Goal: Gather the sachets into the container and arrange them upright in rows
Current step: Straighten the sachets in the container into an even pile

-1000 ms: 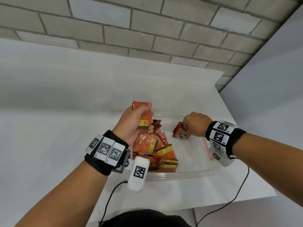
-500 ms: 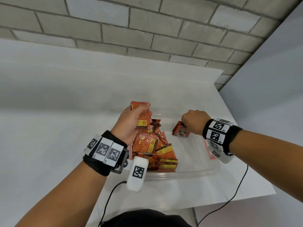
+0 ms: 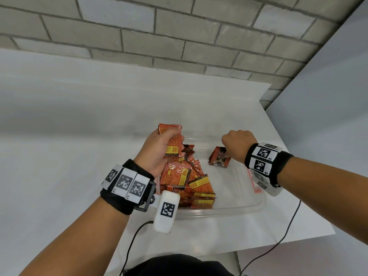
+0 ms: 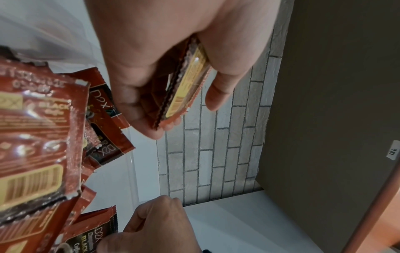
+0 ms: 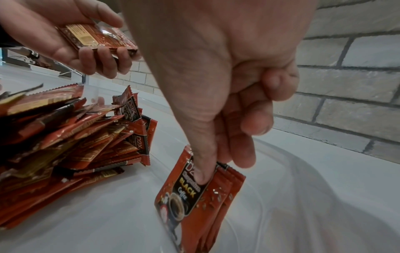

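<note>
A clear plastic container (image 3: 247, 208) sits on the white table. A heap of red-orange coffee sachets (image 3: 187, 180) fills its left half. My left hand (image 3: 159, 150) grips a small stack of sachets (image 3: 172, 144) above the heap, thumb on one face and fingers under the other (image 4: 186, 82). My right hand (image 3: 237, 145) pinches a few upright sachets (image 3: 219, 158) near the far right of the container. Thumb and fingers clamp their top edge (image 5: 201, 184), and their lower edges touch the container floor.
A grey brick wall (image 3: 179, 36) stands behind the table and a plain panel (image 3: 328, 116) closes the right side. The table's right edge (image 3: 310, 196) runs close to the container. Cables (image 3: 288, 232) hang from both wrist units over the front edge.
Both hands have stayed almost where they were. The right hand has shifted slightly toward the far wall with its sachets; the left keeps its stack raised.
</note>
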Motion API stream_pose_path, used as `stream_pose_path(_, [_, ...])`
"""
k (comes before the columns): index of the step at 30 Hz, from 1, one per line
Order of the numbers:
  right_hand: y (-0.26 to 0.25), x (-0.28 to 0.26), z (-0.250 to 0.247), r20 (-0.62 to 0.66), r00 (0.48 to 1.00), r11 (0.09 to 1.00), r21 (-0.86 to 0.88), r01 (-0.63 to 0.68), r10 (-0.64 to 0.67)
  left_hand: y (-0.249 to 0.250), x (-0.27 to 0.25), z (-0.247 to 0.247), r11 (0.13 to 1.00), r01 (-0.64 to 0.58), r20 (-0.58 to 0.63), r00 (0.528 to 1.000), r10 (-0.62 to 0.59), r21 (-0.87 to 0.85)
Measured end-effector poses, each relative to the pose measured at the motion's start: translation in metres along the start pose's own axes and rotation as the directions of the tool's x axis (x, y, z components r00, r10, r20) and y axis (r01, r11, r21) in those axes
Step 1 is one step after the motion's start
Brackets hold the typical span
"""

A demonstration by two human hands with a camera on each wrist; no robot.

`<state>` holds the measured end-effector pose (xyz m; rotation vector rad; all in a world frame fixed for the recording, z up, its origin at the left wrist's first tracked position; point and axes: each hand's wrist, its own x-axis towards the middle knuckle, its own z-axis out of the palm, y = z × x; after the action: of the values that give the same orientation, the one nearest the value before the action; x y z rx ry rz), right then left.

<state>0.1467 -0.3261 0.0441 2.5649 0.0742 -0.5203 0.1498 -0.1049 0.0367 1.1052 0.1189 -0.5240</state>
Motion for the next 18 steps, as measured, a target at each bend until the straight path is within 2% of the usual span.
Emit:
stream_pose_path(5, [0.01,-0.004,-0.004,0.013,0.998,0.993,0.107,-0.058,0.056,-0.001,0.0,-0.001,0.999,0.016,0.005,1.0,-0.016,-0.04])
stream_pose_path(8, [0.027,-0.012,-0.012,-0.054,0.993,0.933,0.352,-0.076,0.102,-0.003,-0.001,0.0,0.996,0.05,0.019,0.999,-0.048,-0.068])
stream_pose_path(9, [0.032,-0.017,-0.016,-0.088,0.99,0.87,0.491,-0.051,0.107,-0.003,-0.001,0.001,0.998,0.053,0.028,0.998,-0.052,-0.043])
stream_pose_path(11, [0.034,-0.032,-0.026,-0.164,0.98,0.647,0.76,0.051,0.115,-0.005,-0.002,0.006,0.998,0.045,0.07,0.996,-0.047,0.031])
stream_pose_path(13, [0.026,-0.048,-0.035,-0.224,0.968,0.426,0.891,0.156,0.115,-0.007,-0.003,0.013,0.996,0.033,0.144,0.989,-0.045,0.083])
stream_pose_path(14, [0.019,-0.055,-0.037,-0.242,0.965,0.377,0.907,0.189,0.097,-0.008,-0.004,0.017,0.994,0.027,0.179,0.983,-0.046,0.108])
stream_pose_path(18, [-0.006,-0.064,-0.031,-0.298,0.953,0.352,0.898,0.264,0.046,-0.013,-0.005,0.029,0.988,0.0,0.269,0.962,-0.042,0.153])
